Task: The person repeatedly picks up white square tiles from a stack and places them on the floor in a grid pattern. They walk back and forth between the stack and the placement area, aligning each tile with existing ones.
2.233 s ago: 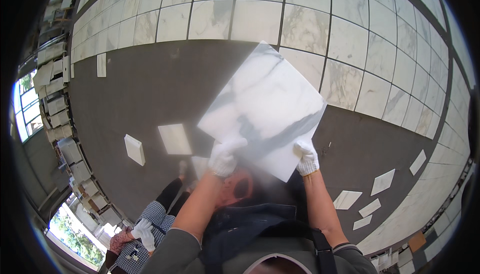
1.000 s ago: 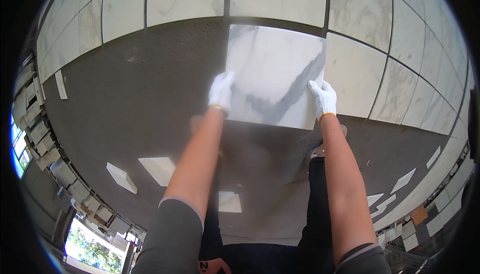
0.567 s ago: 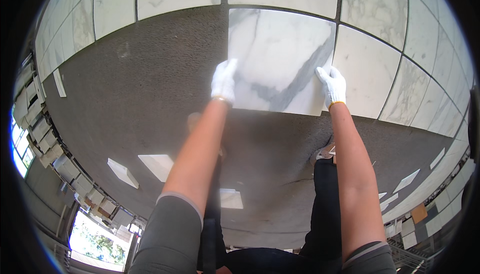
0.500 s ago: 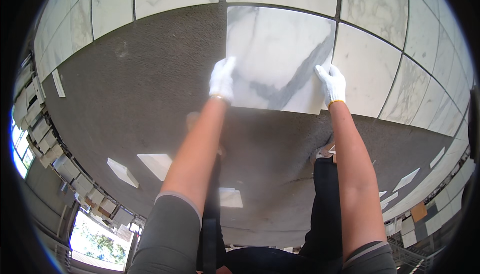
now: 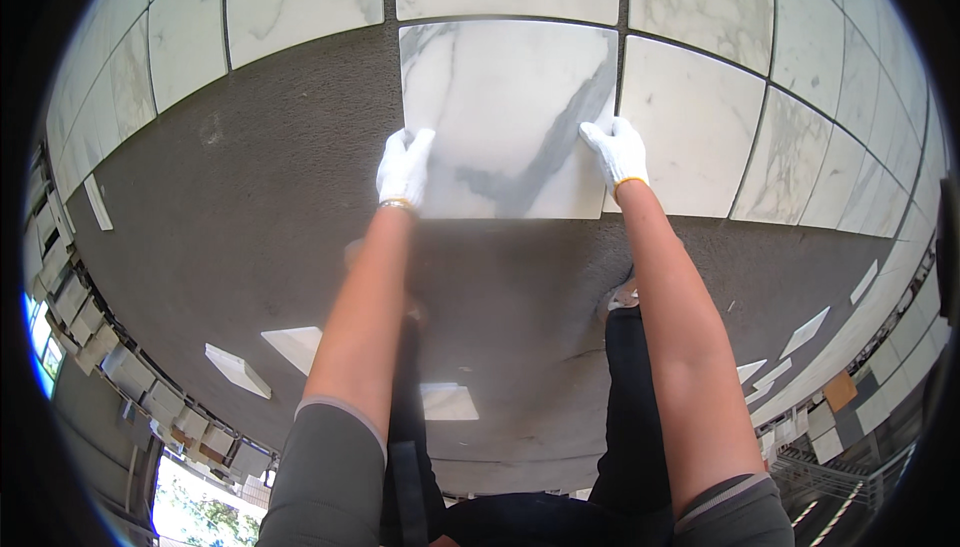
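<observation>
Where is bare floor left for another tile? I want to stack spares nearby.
Widest bare patch: grey mortar bed, left of the marble tile under left hand and right hand. Another strip lies below the laid tiles at right. Crowded: tile offcuts lower left, more lower right.

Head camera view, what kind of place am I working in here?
Probably a floor-tiling site: a white grey-veined marble tile lies on grey mortar bed, laid marble tiles adjoin it, and cut tile offcuts lie about.

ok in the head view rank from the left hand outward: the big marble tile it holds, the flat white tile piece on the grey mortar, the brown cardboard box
1. Large white grey-veined marble tile: under the gloved left hand.
2. Flat white tile piece: on the grey mortar bed, lower left.
3. Brown cardboard box: far right.
</observation>
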Motion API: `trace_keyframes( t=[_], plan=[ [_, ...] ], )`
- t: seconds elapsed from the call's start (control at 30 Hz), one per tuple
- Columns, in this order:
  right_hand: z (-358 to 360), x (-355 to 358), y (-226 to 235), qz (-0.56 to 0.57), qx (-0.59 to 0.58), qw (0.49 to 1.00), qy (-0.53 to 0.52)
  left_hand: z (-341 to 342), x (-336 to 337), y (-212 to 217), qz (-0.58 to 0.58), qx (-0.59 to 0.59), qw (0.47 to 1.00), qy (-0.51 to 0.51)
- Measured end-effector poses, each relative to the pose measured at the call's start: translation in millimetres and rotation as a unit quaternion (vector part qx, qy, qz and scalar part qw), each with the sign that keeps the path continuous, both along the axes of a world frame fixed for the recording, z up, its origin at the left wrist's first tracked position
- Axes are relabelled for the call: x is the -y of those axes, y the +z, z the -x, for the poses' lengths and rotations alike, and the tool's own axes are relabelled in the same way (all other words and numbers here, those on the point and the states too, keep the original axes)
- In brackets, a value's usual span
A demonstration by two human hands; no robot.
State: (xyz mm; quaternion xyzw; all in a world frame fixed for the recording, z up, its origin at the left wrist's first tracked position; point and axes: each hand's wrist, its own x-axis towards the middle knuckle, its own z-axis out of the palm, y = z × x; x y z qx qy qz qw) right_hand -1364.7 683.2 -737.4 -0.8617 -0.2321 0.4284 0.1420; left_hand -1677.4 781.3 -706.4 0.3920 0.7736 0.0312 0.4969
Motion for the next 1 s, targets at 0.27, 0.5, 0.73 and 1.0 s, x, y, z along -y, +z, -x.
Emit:
trace_keyframes(
  t=[0.27,0.5,0.73,1.0],
  plan=[
    [2.6,0.9,-3.5,-0.002,0.03,1.0,-0.002,9.9,-14.6,35.3,0.05,-0.169,0.968,-0.18],
    [-4.7,-22.9,42.7,0.142,0.041,0.977,0.152,-3.7,-13.1,39.6,0.087,-0.163,0.947,-0.263],
    [-1.5,-9.8,67.4,0.057,0.107,0.983,0.138,1.5,-9.4,35.3,0.074,-0.166,0.944,-0.276],
    [-0.6,30.6,41.2,-0.006,-0.021,0.999,0.037,8.8,-3.6,23.3,0.061,-0.157,0.955,-0.246]
  ],
)
